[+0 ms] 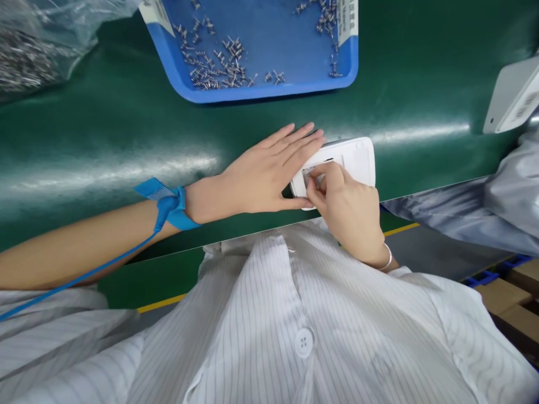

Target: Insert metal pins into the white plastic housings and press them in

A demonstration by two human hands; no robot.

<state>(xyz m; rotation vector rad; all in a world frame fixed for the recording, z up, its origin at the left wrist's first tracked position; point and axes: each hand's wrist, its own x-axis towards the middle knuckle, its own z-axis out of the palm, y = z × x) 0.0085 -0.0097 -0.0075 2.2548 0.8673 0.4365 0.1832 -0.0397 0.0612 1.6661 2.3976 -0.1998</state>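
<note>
A white plastic casing (pixel 359 160) with rounded corners lies on the green mat near the table's front edge. My left hand (pixel 267 171) is stretched out flat, its fingertips and thumb against the casing's left side. Over an opening in the casing, my right hand (pixel 343 199) has thumb and index finger pinched together. Whatever sits between those fingertips is too small or hidden to make out. A blue wrist strap (pixel 179 207) with a cord is around my left wrist.
A blue tray (pixel 265 92) holding many small metal spring-like parts (pixel 223 64) stands behind my hands. A clear plastic bag of metal parts (pixel 29 59) lies at the far left. Another white casing (pixel 511 95) is at the right, near grey fabric (pixel 514 185).
</note>
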